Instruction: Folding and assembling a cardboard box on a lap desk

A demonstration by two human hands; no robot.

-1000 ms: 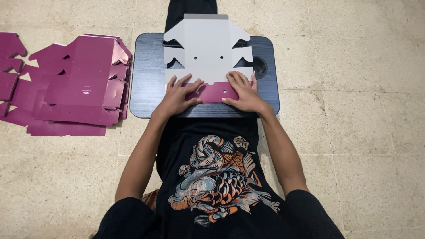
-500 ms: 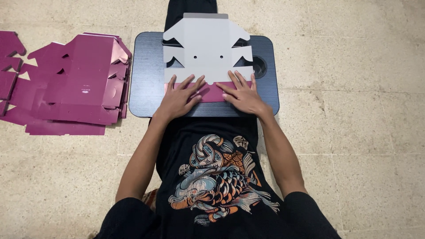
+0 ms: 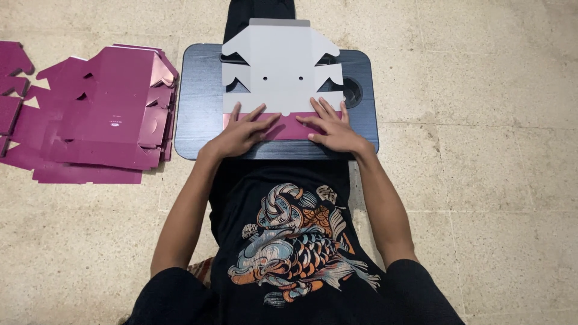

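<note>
Lap tray [image 3: 205, 102]: carton flap [image 3: 288, 125] under fingers [image 3: 256, 114] (flat)

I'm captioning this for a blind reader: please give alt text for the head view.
Both hands, left hand and right hand, press flat on a folded magenta flap of a white die-cut cardboard sheet lying on a dark lap tray. A stack of flat magenta box blanks lies on the stone floor beside it.

The floor [image 3: 481, 180] is of large beige speckled stone tiles, with thin darker grout lines crossing it in a grid; the light falls soft and even, casting only faint shadows. A dark blue-grey rectangular lap table with rounded corners [image 3: 198, 108] stands low on the tiles; a round recess [image 3: 352, 91] sits near its right end.
</note>
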